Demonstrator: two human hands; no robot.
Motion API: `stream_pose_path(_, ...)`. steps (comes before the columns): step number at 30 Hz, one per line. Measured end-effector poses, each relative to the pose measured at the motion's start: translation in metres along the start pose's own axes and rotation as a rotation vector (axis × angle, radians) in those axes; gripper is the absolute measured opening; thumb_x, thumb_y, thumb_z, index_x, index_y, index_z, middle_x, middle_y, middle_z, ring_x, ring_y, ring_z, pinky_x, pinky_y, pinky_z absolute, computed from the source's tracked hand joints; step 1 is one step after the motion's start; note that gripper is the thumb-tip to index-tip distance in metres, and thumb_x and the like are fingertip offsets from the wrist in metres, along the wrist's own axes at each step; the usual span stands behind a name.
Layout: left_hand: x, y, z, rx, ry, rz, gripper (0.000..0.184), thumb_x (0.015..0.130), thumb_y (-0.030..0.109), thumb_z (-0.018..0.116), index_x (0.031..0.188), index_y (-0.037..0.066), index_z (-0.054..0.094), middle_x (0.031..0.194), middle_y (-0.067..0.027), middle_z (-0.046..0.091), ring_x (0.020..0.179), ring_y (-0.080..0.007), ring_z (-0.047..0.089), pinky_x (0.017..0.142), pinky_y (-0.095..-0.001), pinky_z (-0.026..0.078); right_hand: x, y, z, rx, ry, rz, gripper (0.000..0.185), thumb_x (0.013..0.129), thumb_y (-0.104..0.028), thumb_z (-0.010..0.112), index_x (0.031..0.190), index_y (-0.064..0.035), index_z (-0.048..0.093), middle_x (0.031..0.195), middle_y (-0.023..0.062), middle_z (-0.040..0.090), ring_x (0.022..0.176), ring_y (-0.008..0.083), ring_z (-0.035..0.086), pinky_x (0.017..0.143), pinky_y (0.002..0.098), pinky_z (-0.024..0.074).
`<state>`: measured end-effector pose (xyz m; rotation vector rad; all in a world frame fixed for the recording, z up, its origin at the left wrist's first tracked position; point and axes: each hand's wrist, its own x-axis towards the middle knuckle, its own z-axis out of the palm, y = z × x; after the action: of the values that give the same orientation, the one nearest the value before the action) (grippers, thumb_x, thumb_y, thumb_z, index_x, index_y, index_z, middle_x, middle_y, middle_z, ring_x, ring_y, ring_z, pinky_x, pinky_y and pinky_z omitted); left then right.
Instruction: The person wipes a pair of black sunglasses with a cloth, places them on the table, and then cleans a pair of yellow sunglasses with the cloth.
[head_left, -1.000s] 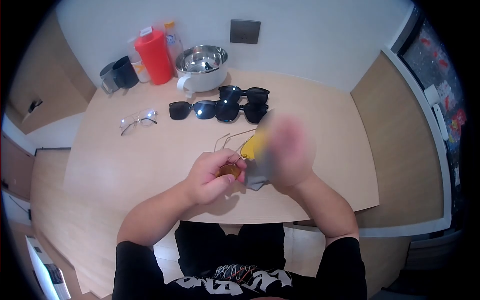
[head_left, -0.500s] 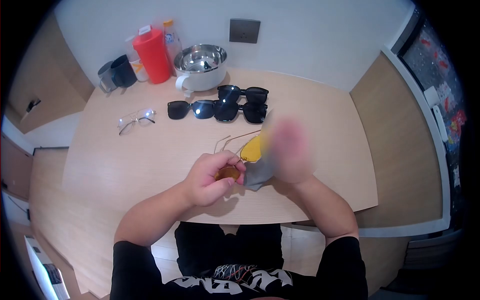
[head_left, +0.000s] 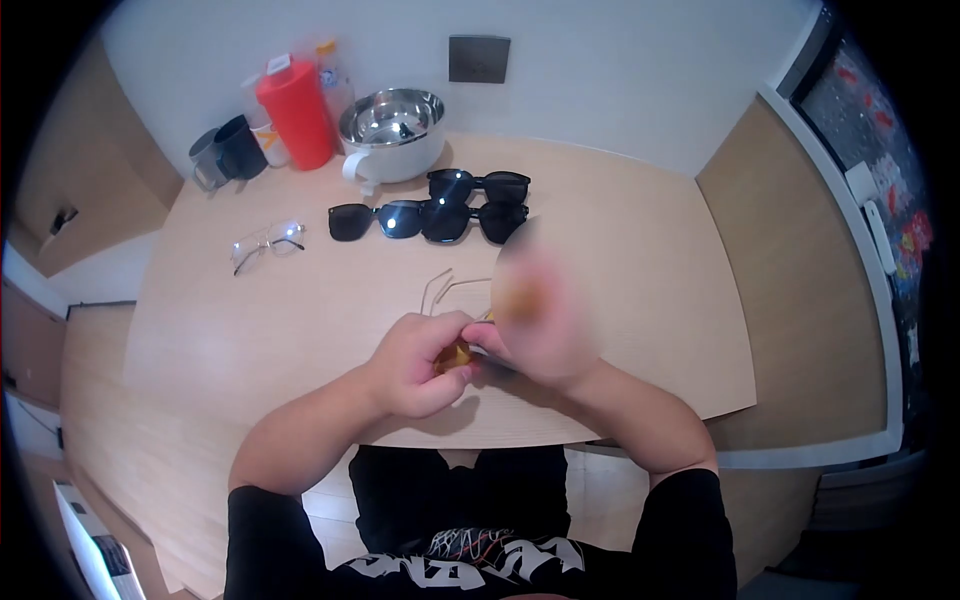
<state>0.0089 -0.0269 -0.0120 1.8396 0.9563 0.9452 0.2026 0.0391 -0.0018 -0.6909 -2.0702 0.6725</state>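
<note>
Yellow-lensed glasses (head_left: 455, 354) with thin metal temples are held near the table's front edge. My left hand (head_left: 421, 362) grips one lens between thumb and fingers. Touching the glasses from the right is my right hand (head_left: 545, 320), its thumb at the bridge area. A blurred patch covers much of that hand, and the grey cloth is mostly hidden beneath it. The thin temples point away from me, beyond my hands.
Behind lie three black sunglasses (head_left: 463, 221) and, left, clear glasses (head_left: 268, 243). Along the wall stand a steel-lined white bowl (head_left: 400, 155), a red bottle (head_left: 298, 115), a clear bottle and several cups (head_left: 240, 148). A raised panel (head_left: 770, 270) bounds the right side.
My right hand has moved left and now meets my left hand at the glasses. The yellow lens and grey cloth seen between them before are now largely covered.
</note>
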Motion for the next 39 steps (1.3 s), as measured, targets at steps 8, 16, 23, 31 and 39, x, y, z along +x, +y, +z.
stream_pose_path(8,0.0,-0.01,0.006,-0.017,0.055,0.071,0.033,0.07,0.007,0.05,0.101,-0.003,0.055,0.077,-0.0104,0.065,0.068,-0.0206,0.064,0.066,-0.0287,0.051,-0.001,0.011,0.001,0.277,0.141,0.164,0.055,0.075,-0.017,0.078,0.116,-0.0027,0.045,0.099,0.0087,0.05,0.094,0.0218,0.051,0.084,0.0345,0.0442)
stream_pose_path(16,0.0,-0.009,0.004,-0.075,0.069,0.085,0.033,0.071,0.012,0.051,0.1,-0.002,0.055,0.078,-0.0089,0.064,0.066,-0.021,0.063,0.066,-0.0277,0.05,0.005,0.016,-0.006,0.492,0.13,0.396,0.068,0.074,-0.008,0.079,0.123,-0.0038,0.032,0.08,0.0062,0.059,0.075,0.0123,0.059,0.07,0.0256,0.0493)
stream_pose_path(23,-0.001,-0.002,0.002,-0.209,0.066,-0.008,0.036,0.07,0.012,0.049,0.103,-0.003,0.054,0.081,-0.0089,0.064,0.069,-0.0164,0.06,0.069,-0.0267,0.049,-0.003,0.007,0.007,0.321,-0.117,0.323,0.06,0.079,-0.006,0.074,0.122,-0.0035,0.033,0.082,0.0056,0.062,0.077,0.012,0.061,0.066,0.0236,0.049)
stream_pose_path(31,-0.003,-0.005,0.005,-0.321,0.064,-0.004,0.036,0.071,0.01,0.046,0.103,-0.004,0.053,0.082,-0.0098,0.063,0.068,-0.0138,0.057,0.063,-0.0246,0.047,0.002,0.008,0.001,0.729,0.048,0.426,0.059,0.078,-0.009,0.076,0.12,-0.0041,0.036,0.094,0.0108,0.061,0.081,0.0118,0.061,0.07,0.0256,0.0509)
stream_pose_path(39,-0.005,-0.001,0.005,-0.541,0.103,-0.111,0.035,0.072,0.011,0.046,0.103,-0.002,0.052,0.084,-0.0092,0.061,0.06,-0.0102,0.05,0.057,-0.0222,0.044,0.004,0.012,-0.003,0.786,0.199,0.531,0.05,0.078,-0.011,0.077,0.114,-0.0048,0.042,0.09,0.0076,0.06,0.078,0.0102,0.059,0.069,0.0246,0.0496)
